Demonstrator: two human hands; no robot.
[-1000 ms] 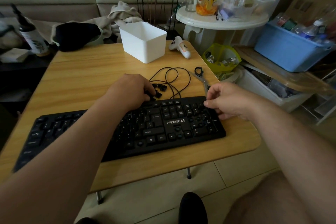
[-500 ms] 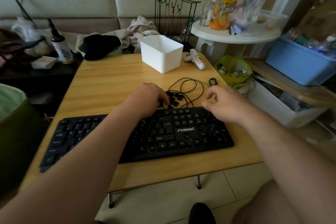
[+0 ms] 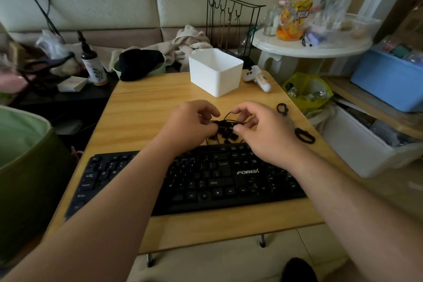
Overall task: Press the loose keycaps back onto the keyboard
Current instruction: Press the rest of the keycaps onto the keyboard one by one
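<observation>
- Left hand (image 3: 187,126) and right hand (image 3: 258,130), fingers curled, meet over loose keycaps (image 3: 225,133) and a cable; exact grip unclear.
- Keyboard (image 3: 206,181) lies just below both hands on the worktop (image 3: 142,107).

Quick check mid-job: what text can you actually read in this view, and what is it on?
"FOREV": white brand mark on the keyboard.
Key legends on the keyboard: too small and blurred to read.
Yellow bottle label: large characters, blurred, not readable.
Pump bottle label: a leaf print, no text legible.
</observation>
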